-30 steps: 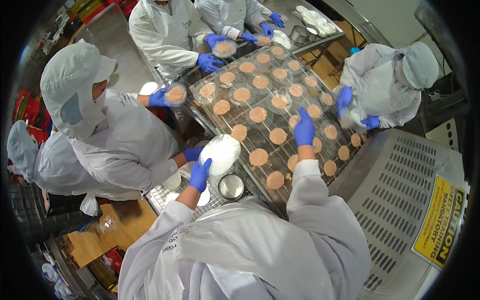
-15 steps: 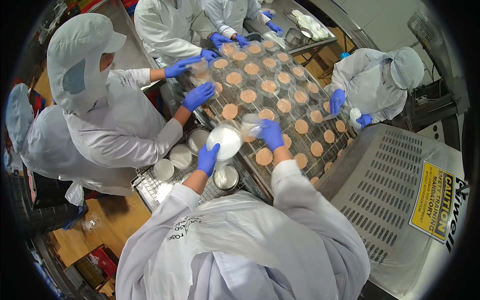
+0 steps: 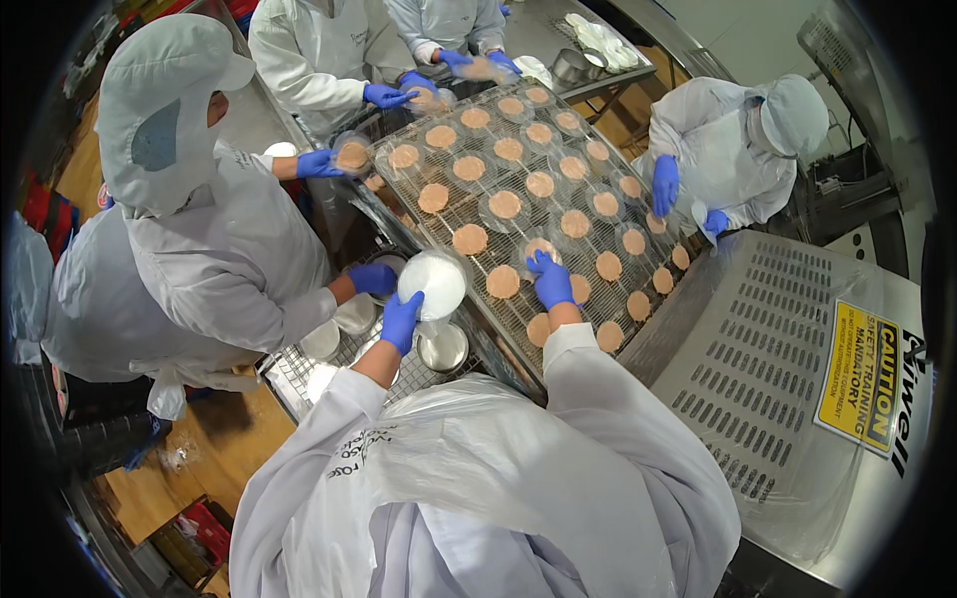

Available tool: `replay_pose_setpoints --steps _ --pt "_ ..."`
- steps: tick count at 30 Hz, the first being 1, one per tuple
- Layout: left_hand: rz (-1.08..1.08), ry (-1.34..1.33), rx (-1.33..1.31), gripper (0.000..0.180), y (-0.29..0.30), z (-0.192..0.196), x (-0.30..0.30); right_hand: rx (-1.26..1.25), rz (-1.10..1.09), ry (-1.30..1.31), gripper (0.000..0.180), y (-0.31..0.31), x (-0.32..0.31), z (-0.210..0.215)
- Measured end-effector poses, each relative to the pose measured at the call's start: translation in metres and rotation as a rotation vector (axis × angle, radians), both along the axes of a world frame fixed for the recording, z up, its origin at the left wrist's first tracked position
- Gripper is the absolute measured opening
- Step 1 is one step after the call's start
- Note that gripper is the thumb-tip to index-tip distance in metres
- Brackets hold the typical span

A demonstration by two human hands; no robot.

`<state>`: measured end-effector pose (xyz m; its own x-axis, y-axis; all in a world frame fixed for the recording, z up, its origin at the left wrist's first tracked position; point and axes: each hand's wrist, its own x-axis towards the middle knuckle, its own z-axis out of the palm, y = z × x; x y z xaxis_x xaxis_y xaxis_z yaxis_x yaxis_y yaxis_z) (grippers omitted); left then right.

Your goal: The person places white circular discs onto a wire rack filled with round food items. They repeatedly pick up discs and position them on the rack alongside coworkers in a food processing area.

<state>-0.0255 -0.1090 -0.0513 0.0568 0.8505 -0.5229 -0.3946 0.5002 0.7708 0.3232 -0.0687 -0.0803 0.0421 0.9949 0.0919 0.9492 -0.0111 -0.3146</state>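
In my blue-gloved left hand (image 3: 402, 322) is a stack of round, thin white-clear film discs (image 3: 435, 283), held at its lower edge above a rack at the conveyor's side. My right hand (image 3: 551, 283), also gloved, reaches over the wire-mesh conveyor (image 3: 454, 204). Its fingers are stretched out and touch a round pinkish patty (image 3: 539, 246) with a clear film disc on it. Rows of similar patties cover the belt, several under clear discs. Just beside the stack a round metal tin (image 3: 443, 349) stands on the wire rack (image 3: 399, 391).
A co-worker (image 3: 224, 249) at left holds a patty (image 3: 351, 156) on film and reaches to the tins. Two people (image 3: 329, 50) work at the far end, another (image 3: 718, 149) at right. A slotted metal cover (image 3: 758, 369) borders my right. A side table (image 3: 558, 90) holds white discs.
My right hand has brought a clear disc down onto a patty. The patties have shifted along the belt. The left co-worker has lifted a patty and lowered one hand to the tins.
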Motion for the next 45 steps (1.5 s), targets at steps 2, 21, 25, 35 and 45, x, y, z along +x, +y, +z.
replay_pose_setpoints --steps 2,21,25,35,45 --pt "0.053 -0.009 -0.019 0.042 -0.005 0.000 -0.001 -0.384 -0.240 0.056 0.037 0.005 0.023 0.025" --pt "-0.059 0.110 0.005 0.050 -0.011 0.000 -0.025 -0.149 -0.296 0.377 0.021 0.029 -0.014 0.055" --pt "-0.093 0.091 -0.028 0.050 -0.015 -0.004 -0.032 0.056 -0.103 -0.025 0.044 0.015 -0.008 0.013" --pt "-0.191 0.186 0.059 0.037 -0.024 -0.025 -0.028 -0.037 0.066 0.643 0.021 -0.018 -0.153 0.043" --pt "-0.171 0.160 -0.109 0.034 -0.028 -0.036 -0.047 0.045 -0.024 0.519 0.033 -0.040 -0.111 -0.052"
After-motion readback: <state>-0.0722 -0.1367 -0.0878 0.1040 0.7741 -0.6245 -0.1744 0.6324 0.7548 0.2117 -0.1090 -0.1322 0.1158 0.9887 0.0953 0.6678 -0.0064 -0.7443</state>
